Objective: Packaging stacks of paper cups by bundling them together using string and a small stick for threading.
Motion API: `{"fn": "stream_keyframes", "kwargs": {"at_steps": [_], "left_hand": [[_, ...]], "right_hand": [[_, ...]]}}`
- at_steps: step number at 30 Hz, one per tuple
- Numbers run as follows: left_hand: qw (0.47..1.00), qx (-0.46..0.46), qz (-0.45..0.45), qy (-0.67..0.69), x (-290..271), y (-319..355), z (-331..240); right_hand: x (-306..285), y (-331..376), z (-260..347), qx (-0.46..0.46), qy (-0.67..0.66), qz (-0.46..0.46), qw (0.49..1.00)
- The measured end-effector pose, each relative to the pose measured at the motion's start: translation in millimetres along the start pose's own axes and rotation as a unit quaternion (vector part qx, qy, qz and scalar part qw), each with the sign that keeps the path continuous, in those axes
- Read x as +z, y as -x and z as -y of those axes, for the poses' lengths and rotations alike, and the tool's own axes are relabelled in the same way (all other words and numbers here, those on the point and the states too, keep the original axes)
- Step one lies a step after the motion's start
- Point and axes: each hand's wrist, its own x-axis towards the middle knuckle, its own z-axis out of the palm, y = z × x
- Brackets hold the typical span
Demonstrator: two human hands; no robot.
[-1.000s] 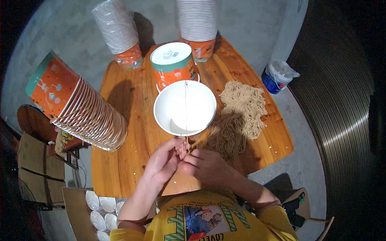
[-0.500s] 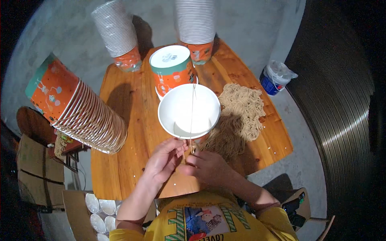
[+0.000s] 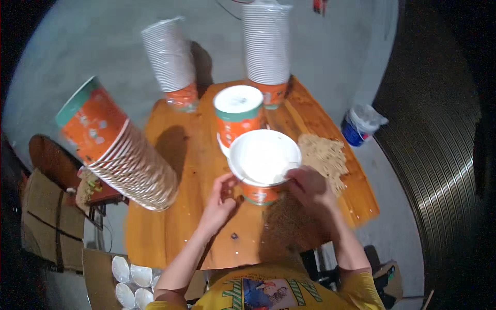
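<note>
A white-lined paper bucket [image 3: 263,155] with an orange and green outside stands in front of me, its mouth turned up toward me. At its left rim is my left hand [image 3: 221,202], fingers curled; whatever they pinch is too small to make out. My right hand [image 3: 311,187], smeared by motion, has its fingers closed over the right rim. Just behind, an upside-down orange and green bucket [image 3: 238,121] shows its white base. To the right of the bucket lies a loose heap of tan cord [image 3: 324,157], partly in shadow behind my right hand.
A tilted stack of paper buckets [image 3: 124,150] rises at the left. Two plastic-wrapped stacks, one leaning [image 3: 168,59] and one upright [image 3: 267,46], stand at the wooden table's [image 3: 206,253] far edge. A blue pail [image 3: 356,129] sits on the floor, right. White cups [image 3: 124,294] fill a carton lower left.
My hands have parted from beside each other in front of the bucket to its two sides. The string stretched across its mouth no longer shows there. The whole view has shifted.
</note>
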Motion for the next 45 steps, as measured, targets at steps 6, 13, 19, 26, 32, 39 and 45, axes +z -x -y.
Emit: {"fn": "stream_keyframes", "kwargs": {"at_steps": [6,13,19,26,32,39,45], "left_hand": [[0.901,0.362,0.072,-0.229,-53,31,-72],[0.925,0.345,0.006,-0.156,-140,69,-112],[0.624,0.564,-0.433,-0.325,-124,57,-230],[0.706,0.539,-0.246,-0.389,-226,49,-321],[0.773,0.398,-0.353,-0.345,-267,23,-316],[0.832,0.346,-0.337,-0.273,-298,-4,-290],[0.872,0.317,-0.262,-0.266,-305,-10,-273]], "right_hand": [[-40,-62,61,0.246,-0.427,0.081,0.866],[-3,-128,118,0.251,-0.678,0.283,0.630],[28,-201,173,0.093,-0.711,0.289,0.634],[53,-258,245,-0.100,-0.676,0.269,0.679],[111,-276,256,-0.198,-0.492,0.166,0.832],[141,-275,249,-0.232,-0.411,0.141,0.870],[145,-254,242,-0.251,-0.316,0.141,0.904]]}}
